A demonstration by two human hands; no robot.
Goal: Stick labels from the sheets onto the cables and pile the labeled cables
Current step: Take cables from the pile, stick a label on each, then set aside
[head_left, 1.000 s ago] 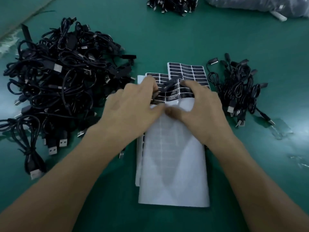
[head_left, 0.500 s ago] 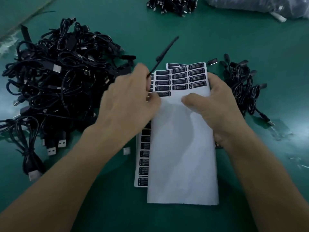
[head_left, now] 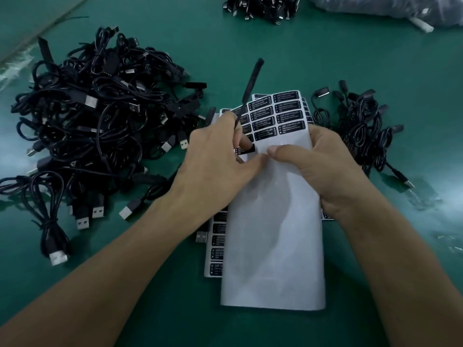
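Note:
My right hand (head_left: 323, 169) grips a white label sheet (head_left: 273, 221) by its right edge, thumb on its face, holding its top raised. Black labels (head_left: 288, 116) fill the sheet's top rows; the lower part is bare backing. My left hand (head_left: 215, 164) holds a thin black cable end (head_left: 250, 88) that sticks up past the sheet, while its thumb and fingers are at a black label (head_left: 246, 149) on the sheet's left edge. Another label sheet (head_left: 215, 246) lies underneath.
A big heap of black USB cables (head_left: 95, 126) fills the left of the green table (head_left: 250, 46). A smaller cable pile (head_left: 360, 126) lies to the right. More cables (head_left: 260, 6) and a plastic bag (head_left: 390, 8) sit at the far edge.
The right hand lifted the top sheet off the stack and tilted it up. The left hand rose with the cable end, then came down to the lowest label at the sheet's left edge.

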